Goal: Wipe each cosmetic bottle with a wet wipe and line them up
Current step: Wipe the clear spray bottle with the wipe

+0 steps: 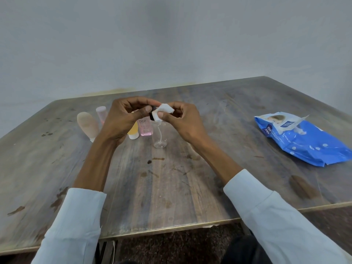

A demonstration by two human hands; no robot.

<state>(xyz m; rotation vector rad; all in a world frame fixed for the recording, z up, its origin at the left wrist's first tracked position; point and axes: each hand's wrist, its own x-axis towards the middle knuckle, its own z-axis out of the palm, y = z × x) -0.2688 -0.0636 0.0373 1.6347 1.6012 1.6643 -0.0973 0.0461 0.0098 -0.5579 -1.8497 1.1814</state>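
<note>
My left hand pinches the dark top of a clear bottle that has a thin tube inside. My right hand presses a folded white wet wipe around that dark top. I cannot tell whether the bottle's base touches the table. Behind my left hand are a beige tube, a pale pink bottle, a yellow tube with a white cap and a square pink bottle, partly hidden by my fingers.
A blue pack of wet wipes lies at the right of the table with its flap open. The worn wooden tabletop has dark stains. A pale wall stands just behind the table's far edge.
</note>
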